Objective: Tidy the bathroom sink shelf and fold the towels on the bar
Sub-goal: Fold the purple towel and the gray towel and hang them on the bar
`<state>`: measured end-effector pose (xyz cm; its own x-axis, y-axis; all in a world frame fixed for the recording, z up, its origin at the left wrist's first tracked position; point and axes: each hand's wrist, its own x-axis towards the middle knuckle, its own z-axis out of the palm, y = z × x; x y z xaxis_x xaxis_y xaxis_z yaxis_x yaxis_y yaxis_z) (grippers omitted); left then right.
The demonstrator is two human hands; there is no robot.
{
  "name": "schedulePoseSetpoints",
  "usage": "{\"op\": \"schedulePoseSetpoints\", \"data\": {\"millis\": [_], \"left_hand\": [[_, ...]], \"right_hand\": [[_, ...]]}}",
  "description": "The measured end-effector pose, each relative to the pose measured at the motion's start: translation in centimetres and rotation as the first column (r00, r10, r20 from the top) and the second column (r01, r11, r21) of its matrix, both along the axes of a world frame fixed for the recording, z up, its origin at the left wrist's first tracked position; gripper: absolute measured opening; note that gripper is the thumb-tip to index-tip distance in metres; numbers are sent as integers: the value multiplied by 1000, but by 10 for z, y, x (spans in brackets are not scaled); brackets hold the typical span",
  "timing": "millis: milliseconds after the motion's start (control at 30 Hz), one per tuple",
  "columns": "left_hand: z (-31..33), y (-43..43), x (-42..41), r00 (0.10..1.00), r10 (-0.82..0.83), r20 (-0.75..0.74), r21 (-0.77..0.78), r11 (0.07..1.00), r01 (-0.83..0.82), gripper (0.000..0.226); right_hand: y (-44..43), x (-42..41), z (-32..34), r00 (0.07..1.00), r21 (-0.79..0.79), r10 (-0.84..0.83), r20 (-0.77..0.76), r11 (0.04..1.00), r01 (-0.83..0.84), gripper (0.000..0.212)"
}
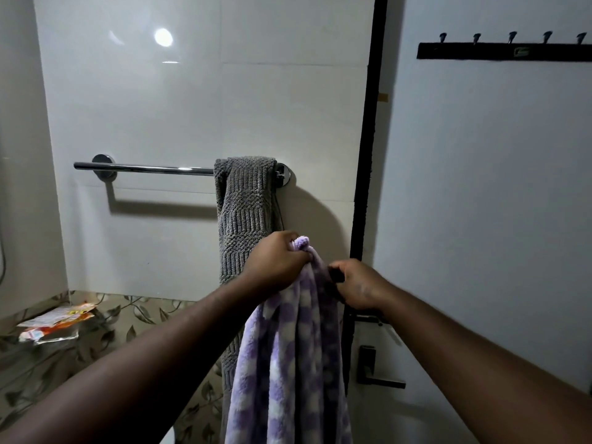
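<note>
A purple-and-white checked towel (288, 363) hangs down in front of me, bunched at its top edge. My left hand (275, 262) is shut on that top corner. My right hand (358, 285) pinches the towel's edge just to the right, a little lower. Behind them a grey ribbed towel (245, 213) is draped over the right end of a chrome towel bar (144, 168) on the white tiled wall. The left part of the bar is bare.
A leaf-patterned ledge (137, 312) runs low at the left, with crumpled orange-and-white packets (56, 325) on it. A dark door frame (368, 155) stands right of the bar. The white door carries a black handle (374, 370) and a hook rack (506, 49) high up.
</note>
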<state>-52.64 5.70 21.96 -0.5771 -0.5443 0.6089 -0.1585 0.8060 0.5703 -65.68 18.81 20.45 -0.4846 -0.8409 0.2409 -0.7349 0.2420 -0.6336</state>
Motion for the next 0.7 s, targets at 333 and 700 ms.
{"op": "schedulePoseSetpoints", "data": {"millis": [333,700], "left_hand": [[-3,-1,-2,936,-340,87,190,928,319,61],[8,-7,5,996,-65,-69,93,993,71,16]], "right_hand": [[-12,16,15,716,-366,166,678,921,132,5],[5,2,0,760,-255,188,622,966,-31,15]]}}
